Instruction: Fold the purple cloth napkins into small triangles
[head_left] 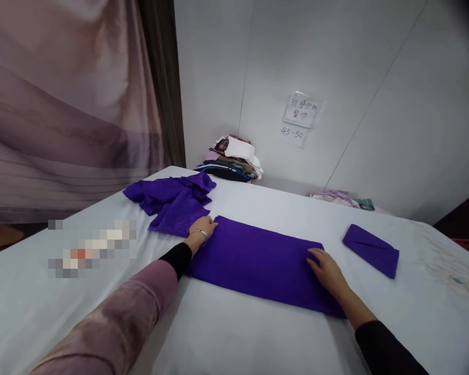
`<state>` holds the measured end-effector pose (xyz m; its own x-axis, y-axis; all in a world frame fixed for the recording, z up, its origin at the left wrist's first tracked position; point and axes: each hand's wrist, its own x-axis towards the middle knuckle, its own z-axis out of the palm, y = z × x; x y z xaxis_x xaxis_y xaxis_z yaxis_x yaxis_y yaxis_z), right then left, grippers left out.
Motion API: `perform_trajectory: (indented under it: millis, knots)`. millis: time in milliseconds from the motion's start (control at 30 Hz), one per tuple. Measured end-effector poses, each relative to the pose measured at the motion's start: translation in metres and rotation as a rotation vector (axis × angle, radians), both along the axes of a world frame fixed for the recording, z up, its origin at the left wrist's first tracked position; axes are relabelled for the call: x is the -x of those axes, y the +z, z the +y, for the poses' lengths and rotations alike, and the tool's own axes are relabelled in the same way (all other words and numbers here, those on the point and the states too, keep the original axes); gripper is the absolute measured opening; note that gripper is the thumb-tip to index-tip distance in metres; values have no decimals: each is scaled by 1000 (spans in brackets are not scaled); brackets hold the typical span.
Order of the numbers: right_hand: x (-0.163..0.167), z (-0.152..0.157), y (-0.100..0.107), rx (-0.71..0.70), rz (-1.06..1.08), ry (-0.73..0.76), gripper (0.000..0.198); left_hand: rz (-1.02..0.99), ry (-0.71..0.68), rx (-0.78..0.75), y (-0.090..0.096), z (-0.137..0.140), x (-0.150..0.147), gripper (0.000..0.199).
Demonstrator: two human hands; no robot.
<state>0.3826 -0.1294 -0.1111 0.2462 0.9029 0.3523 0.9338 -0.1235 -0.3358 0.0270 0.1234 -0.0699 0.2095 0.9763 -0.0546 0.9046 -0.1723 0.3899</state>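
Note:
A purple cloth napkin (258, 265) lies folded into a wide rectangle on the white-covered table. At its far left corner, my left hand (203, 227) has its fingers closed on the edge. My right hand (327, 271) rests on the right end of the napkin, with thumb and fingers apart. Left of the rectangle is a crumpled heap of purple cloth (172, 200), partly behind my left hand. A smaller purple napkin (371, 250), folded into a compact flat shape, lies to the right, apart from my right hand.
White cloth covers the bed-like table (226, 333). Stacked folded clothes (234, 159) stand at the far edge by the wall, with more fabric (340, 198) farther right. A pixelated item (94, 250) lies at left, near a pink curtain (62, 104). Paper signs (300, 112) hang on the wall.

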Motion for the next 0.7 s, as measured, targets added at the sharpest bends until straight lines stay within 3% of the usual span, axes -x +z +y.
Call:
perform_trajectory:
  millis: [300,400,533,700]
  knots:
    - [4,-1,-6,98,-92,-15,34,-17,19,12,-1,6,7,23]
    - [25,-7,6,109,-101,-9,35,-24,-18,21,0,5,9,24]
    - [69,-9,27,147,-53,109,37,-32,-81,15,3,8,13,28]
    - [97,-6,40,302,40,171,53,-39,-136,-82,2,9,9,34]
